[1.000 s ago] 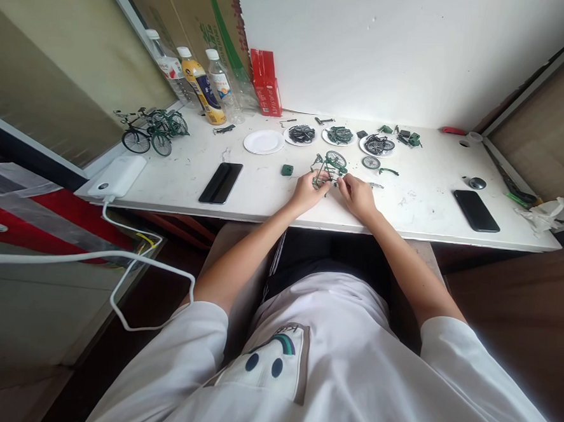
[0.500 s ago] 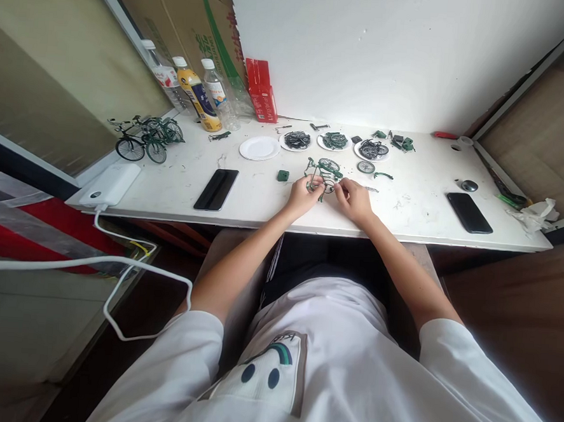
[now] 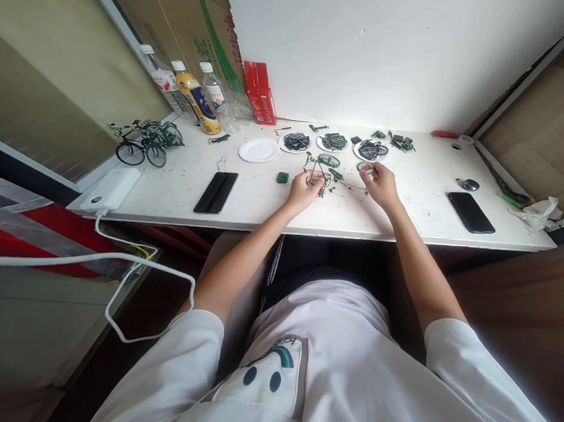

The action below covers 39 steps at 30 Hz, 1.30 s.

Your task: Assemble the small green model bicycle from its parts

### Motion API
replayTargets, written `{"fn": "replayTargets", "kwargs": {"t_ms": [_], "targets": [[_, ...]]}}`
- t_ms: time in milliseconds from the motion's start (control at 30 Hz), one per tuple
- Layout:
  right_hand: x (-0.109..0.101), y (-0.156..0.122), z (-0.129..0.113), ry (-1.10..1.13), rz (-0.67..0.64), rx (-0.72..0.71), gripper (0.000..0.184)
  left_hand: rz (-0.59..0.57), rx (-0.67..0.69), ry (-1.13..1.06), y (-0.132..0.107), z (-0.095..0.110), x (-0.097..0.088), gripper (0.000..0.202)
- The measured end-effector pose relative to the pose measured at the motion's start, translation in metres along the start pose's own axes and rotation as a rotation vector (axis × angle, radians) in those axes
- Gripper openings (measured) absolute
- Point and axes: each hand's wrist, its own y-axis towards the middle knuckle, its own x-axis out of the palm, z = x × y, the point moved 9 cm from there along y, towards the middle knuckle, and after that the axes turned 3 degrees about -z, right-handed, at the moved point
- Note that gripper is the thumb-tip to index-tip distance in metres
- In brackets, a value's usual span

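Observation:
My left hand (image 3: 303,192) is closed around a green model bicycle (image 3: 314,168), a partly built frame held just above the tabletop. A spoked green-rimmed wheel (image 3: 329,160) shows at its far end. Farther right, my right hand (image 3: 380,184) has its thumb and fingers pinched at a small spoked wheel (image 3: 362,167), which they partly cover. Between the two hands lie small green parts (image 3: 336,175) and thin pieces. Left of my left hand sits a green block-shaped part (image 3: 283,177).
Behind my hands stand white plates of black parts (image 3: 296,142), green parts (image 3: 334,141) and wheels (image 3: 373,151), plus a bare plate (image 3: 259,150). Phones lie left (image 3: 216,192) and right (image 3: 470,212). Finished-looking model bicycles (image 3: 145,142), bottles (image 3: 198,97) and a power bank (image 3: 110,189) are leftward.
My right hand has moved away from the model bicycle, right and slightly back, to the small wheel. My left hand has stayed nearly in place with the bicycle.

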Motion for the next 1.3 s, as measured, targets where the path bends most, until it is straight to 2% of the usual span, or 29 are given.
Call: {"fn": "replayTargets", "kwargs": {"t_ms": [100, 267, 400, 600, 767, 1033, 1200, 1300], "targets": [[0.006, -0.001, 0.008, 0.040, -0.008, 0.087, 0.048, -0.002, 0.041, 0.004, 0.019, 0.008, -0.002, 0.023], [0.041, -0.009, -0.020, 0.026, -0.162, -0.008, 0.034, 0.001, 0.076, 0.042, 0.045, 0.009, -0.005, 0.022], [0.063, -0.014, -0.033, -0.061, -0.215, -0.074, 0.039, 0.022, 0.088, 0.082, 0.040, 0.001, -0.009, 0.027], [0.073, -0.015, -0.033, -0.121, -0.209, -0.080, 0.039, 0.040, 0.053, 0.060, 0.028, -0.005, -0.014, 0.024], [0.063, -0.016, -0.033, -0.055, -0.111, -0.048, 0.041, 0.063, 0.071, 0.054, 0.025, -0.004, -0.018, 0.018], [0.047, -0.016, -0.016, -0.046, 0.072, 0.074, 0.043, 0.104, 0.134, 0.128, 0.024, -0.007, -0.022, 0.015], [0.030, -0.010, -0.010, -0.139, 0.081, 0.085, 0.040, 0.094, 0.143, 0.125, 0.026, -0.011, -0.022, 0.015], [0.017, -0.003, 0.004, -0.125, 0.049, 0.066, 0.032, 0.092, 0.150, 0.121, 0.026, -0.011, -0.022, 0.015]]}}
